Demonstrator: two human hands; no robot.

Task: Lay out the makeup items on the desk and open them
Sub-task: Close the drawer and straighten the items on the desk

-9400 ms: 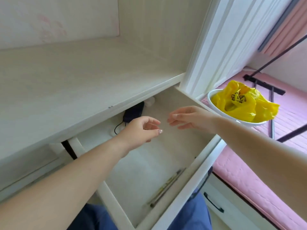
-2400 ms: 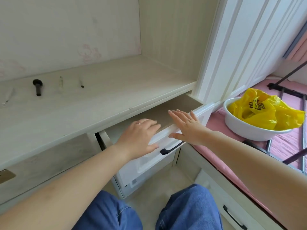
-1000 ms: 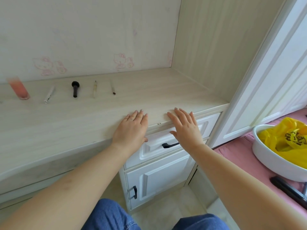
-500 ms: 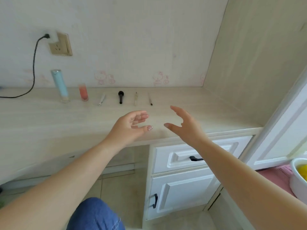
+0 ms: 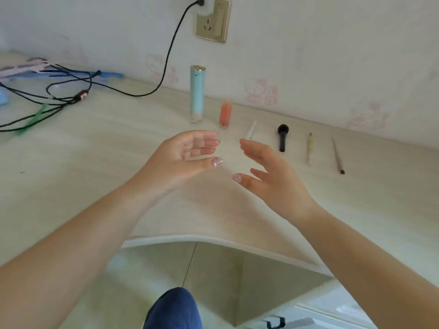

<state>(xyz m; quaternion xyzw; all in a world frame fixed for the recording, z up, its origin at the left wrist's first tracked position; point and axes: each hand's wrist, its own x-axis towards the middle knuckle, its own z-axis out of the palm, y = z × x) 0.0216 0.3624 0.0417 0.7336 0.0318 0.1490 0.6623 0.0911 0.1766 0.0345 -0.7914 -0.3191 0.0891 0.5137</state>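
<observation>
Hands (two, empty) hover before six makeup items.

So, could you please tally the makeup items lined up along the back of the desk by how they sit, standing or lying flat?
Standing upright: 2, the pale blue tube and the orange tube.
Lying flat: 4, the white stick, the black brush, the cream pencil and the thin brown pencil.
Total: 6.
</observation>
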